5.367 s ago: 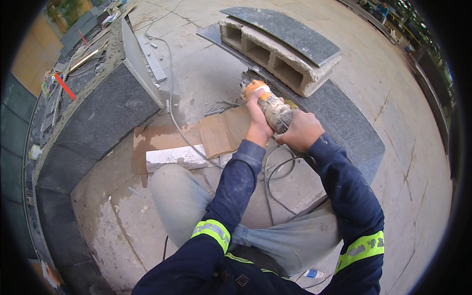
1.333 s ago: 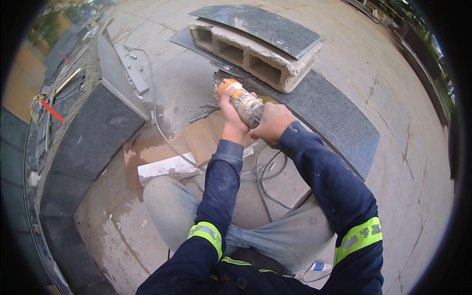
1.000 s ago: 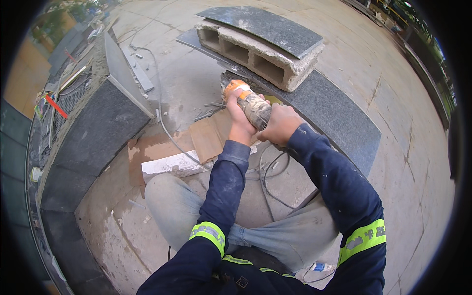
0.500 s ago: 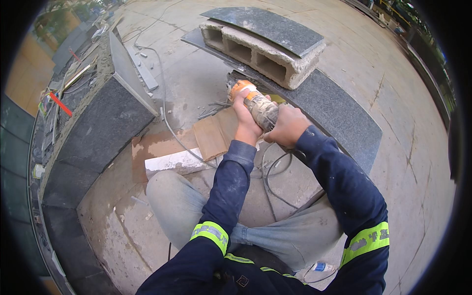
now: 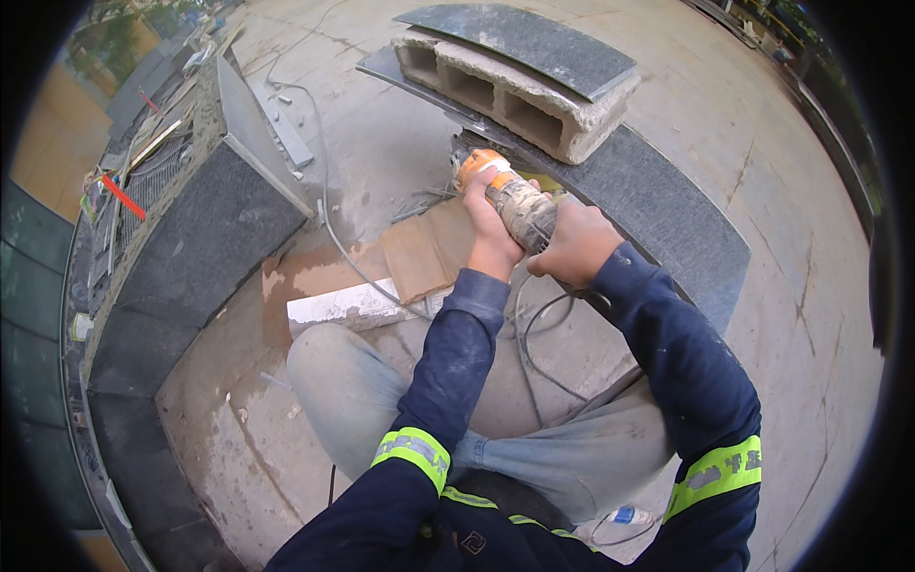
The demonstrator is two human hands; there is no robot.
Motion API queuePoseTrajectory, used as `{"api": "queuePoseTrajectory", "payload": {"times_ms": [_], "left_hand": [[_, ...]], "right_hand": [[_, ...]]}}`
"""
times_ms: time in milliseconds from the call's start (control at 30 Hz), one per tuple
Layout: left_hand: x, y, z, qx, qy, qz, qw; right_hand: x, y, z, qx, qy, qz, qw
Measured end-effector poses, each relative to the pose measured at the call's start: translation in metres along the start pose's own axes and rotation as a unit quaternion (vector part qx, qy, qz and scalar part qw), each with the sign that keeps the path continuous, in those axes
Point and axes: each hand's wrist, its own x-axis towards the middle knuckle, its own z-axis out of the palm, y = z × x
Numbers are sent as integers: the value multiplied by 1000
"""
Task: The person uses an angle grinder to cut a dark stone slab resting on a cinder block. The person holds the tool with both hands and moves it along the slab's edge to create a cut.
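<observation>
An orange angle grinder (image 5: 519,207), coated in pale dust, is gripped in both of my hands. My left hand (image 5: 492,229) wraps round its front body just behind the orange head. Farther back, my right hand (image 5: 579,246) closes over the rear end. The grinder's head is at the near edge of a dark grey curved stone slab (image 5: 672,210); whether the disc touches the stone I cannot tell. On that slab rests a hollow concrete block (image 5: 515,100), with a second grey slab (image 5: 524,43) lying on top of the block.
A low wall of dark stone panels (image 5: 210,224) curves along my left. Brown cardboard (image 5: 419,257) and a white-coated board (image 5: 343,305) lie before my knees. A grey cable (image 5: 324,172) runs over the concrete floor, and loops of cord (image 5: 524,353) lie between my legs.
The whole view has shifted slightly, so slabs, block and hands appear a little to the right. Both hands keep their grip on the grinder, which stays by the slab's edge.
</observation>
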Motion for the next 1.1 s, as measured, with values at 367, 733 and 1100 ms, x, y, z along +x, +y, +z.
{"api": "queuePoseTrajectory", "payload": {"times_ms": [367,733,1100], "left_hand": [[3,3,1,2,11,-1,1000],[22,17,-6,28,13,9,999],[52,33,-23,60,0,19,998]], "right_hand": [[7,2,2,13,-1,0,1000],[35,1,10,7,-7,-10,1000],[50,-10,2,37,-33,-1,999]]}}
